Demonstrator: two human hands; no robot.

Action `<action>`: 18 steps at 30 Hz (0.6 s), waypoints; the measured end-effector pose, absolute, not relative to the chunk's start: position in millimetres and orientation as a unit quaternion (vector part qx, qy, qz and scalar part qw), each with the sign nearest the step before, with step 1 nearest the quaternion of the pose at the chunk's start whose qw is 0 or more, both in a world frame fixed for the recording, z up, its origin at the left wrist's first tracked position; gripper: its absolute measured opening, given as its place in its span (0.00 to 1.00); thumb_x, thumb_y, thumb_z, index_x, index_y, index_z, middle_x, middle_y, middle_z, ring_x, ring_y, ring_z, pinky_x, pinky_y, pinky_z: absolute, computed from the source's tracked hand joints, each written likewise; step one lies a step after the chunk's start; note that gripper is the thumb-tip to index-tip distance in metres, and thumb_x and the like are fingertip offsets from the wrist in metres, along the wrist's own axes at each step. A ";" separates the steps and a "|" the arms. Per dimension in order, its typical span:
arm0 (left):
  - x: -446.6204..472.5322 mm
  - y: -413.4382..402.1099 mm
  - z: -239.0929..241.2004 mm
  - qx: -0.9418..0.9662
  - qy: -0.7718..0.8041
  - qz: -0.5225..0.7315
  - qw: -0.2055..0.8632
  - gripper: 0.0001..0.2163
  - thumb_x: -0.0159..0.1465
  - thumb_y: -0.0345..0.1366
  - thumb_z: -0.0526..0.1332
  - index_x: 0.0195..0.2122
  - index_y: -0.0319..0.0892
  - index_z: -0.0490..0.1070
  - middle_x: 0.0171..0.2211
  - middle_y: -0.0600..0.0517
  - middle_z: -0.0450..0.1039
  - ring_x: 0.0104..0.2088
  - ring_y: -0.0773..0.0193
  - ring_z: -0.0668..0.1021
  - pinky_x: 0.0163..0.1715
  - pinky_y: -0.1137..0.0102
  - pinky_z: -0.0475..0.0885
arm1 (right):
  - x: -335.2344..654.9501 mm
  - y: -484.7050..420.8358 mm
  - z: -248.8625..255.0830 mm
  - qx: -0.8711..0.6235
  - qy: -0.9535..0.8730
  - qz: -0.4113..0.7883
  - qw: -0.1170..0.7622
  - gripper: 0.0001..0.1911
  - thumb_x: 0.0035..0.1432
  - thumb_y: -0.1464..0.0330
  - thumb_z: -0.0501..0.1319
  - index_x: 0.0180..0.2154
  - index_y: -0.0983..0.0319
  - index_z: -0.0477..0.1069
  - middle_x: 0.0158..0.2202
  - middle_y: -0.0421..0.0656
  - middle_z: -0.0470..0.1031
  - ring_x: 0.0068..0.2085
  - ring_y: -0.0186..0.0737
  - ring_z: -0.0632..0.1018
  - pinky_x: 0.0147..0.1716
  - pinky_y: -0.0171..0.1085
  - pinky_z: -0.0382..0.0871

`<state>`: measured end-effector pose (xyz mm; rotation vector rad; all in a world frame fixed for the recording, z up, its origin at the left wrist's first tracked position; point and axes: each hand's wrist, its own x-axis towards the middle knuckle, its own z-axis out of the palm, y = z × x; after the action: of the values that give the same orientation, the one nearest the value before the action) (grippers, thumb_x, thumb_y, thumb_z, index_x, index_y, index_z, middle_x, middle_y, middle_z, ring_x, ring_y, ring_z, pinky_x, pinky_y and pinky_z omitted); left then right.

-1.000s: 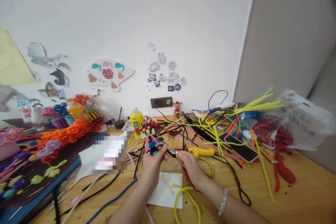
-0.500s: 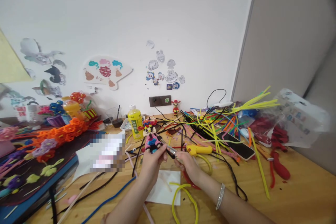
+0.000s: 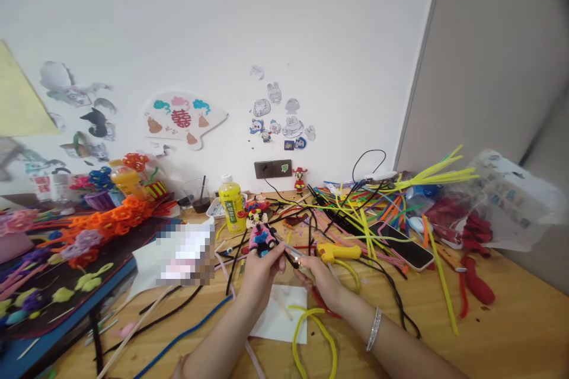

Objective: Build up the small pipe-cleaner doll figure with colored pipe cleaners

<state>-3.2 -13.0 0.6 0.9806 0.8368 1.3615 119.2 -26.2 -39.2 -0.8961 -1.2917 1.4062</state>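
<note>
My left hand [image 3: 265,269] is closed around the lower part of a small figure [image 3: 258,234], which looks like fuzzy pipe cleaner work. It has a pale yellow face, a red and blue headpiece, a pink body and blue and black parts. Close beside it, my right hand [image 3: 319,275] is closed on a slim silver tool [image 3: 293,253] whose kind I cannot make out. The tool points towards the figure's lower right side, next to my left fingertips. Below my hands lies a sheet of white paper [image 3: 284,328] with a yellow pipe cleaner loop [image 3: 331,343] beside it.
A yellow glue gun [image 3: 338,251] lies right of my hands, with a phone [image 3: 406,247] beyond. Loose pipe cleaners [image 3: 377,204] spread across the back right. A yellow-green drink bottle [image 3: 232,207] stands behind the figure. Orange fuzzy flowers [image 3: 106,222] lie left. A red-hatted figure [image 3: 300,180] stands by the wall.
The silver tool has turned a little and now shows a bright glint near my right fingertips. My hands stay close together around the figure. The view has shifted slightly.
</note>
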 end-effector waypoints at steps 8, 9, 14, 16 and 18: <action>-3.9 -12.4 -1.0 0.421 0.353 0.588 0.594 0.14 0.46 0.36 0.67 0.16 0.39 0.61 0.09 0.58 0.61 0.13 0.75 0.62 0.14 0.78 0.55 | 118.3 -26.8 -38.0 -0.355 -0.540 0.590 0.484 0.14 0.49 0.61 0.45 0.18 0.60 0.55 0.16 0.35 0.52 0.20 0.30 0.53 0.20 0.32 0.45; -4.0 -12.5 -1.3 0.423 0.352 0.586 0.595 0.14 0.47 0.36 0.67 0.16 0.39 0.61 0.09 0.58 0.61 0.13 0.75 0.62 0.14 0.78 0.55 | 118.1 -26.8 -38.2 -0.352 -0.540 0.596 0.480 0.14 0.49 0.61 0.45 0.18 0.60 0.55 0.16 0.35 0.52 0.20 0.30 0.53 0.20 0.32 0.45; -4.3 -11.9 -4.4 0.430 0.349 0.581 0.596 0.14 0.48 0.36 0.66 0.15 0.39 0.62 0.09 0.58 0.61 0.12 0.75 0.62 0.14 0.78 0.55 | 118.8 -24.3 -43.8 -0.335 -0.547 0.611 0.464 0.15 0.50 0.61 0.45 0.18 0.61 0.55 0.16 0.34 0.52 0.19 0.30 0.52 0.20 0.32 0.44; -4.2 -11.7 -5.1 0.426 0.350 0.582 0.597 0.13 0.48 0.36 0.67 0.16 0.39 0.62 0.09 0.58 0.61 0.12 0.75 0.62 0.14 0.78 0.55 | 119.2 -23.3 -45.8 -0.337 -0.544 0.613 0.464 0.15 0.50 0.61 0.45 0.18 0.61 0.56 0.16 0.34 0.51 0.19 0.30 0.52 0.19 0.32 0.44; -4.1 -11.5 -5.0 0.425 0.349 0.584 0.597 0.13 0.48 0.35 0.67 0.16 0.39 0.62 0.09 0.58 0.61 0.12 0.75 0.62 0.14 0.78 0.55 | 119.5 -23.0 -46.1 -0.336 -0.533 0.619 0.469 0.15 0.50 0.60 0.45 0.18 0.61 0.55 0.16 0.34 0.51 0.19 0.29 0.52 0.19 0.32 0.44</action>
<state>-4.1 -11.5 -5.0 0.9870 0.8096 1.3563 119.5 -23.0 -46.1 -0.8248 -1.3062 1.5165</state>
